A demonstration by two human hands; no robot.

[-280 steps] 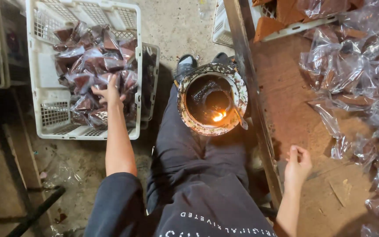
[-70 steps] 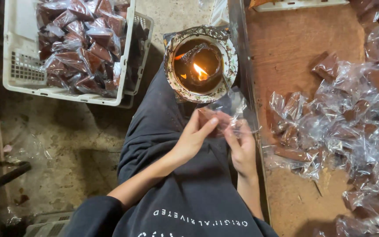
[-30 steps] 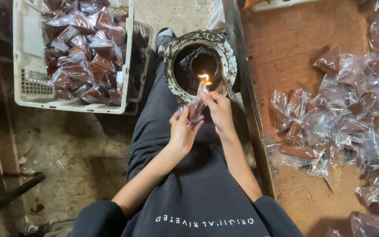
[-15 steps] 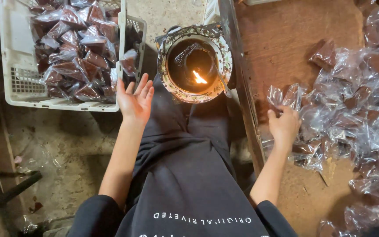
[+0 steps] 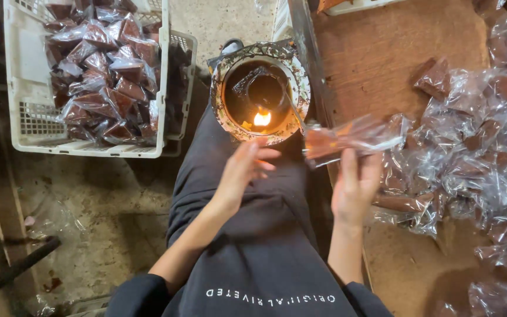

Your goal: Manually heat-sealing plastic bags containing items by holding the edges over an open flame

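Fingers of the right hand clamp one clear packet; left hand empty, fingers apart.

A white crate of filled packets sits at ten o'clock; a dark rod lies at eight.

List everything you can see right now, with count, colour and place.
crate: one, white plastic, upper left on the floor
packed bags: many, clear with brown contents, heaped in the crate
pot: one, round and dark, a small flame inside, ahead of the knees
wooden board: one, brown, right side
loose bags: many, clear with brown pieces, spread on the board
held bag: one, clear with brown contents, beside the pot
left hand: open, empty, above the lap
right hand: fingers pinching the held bag
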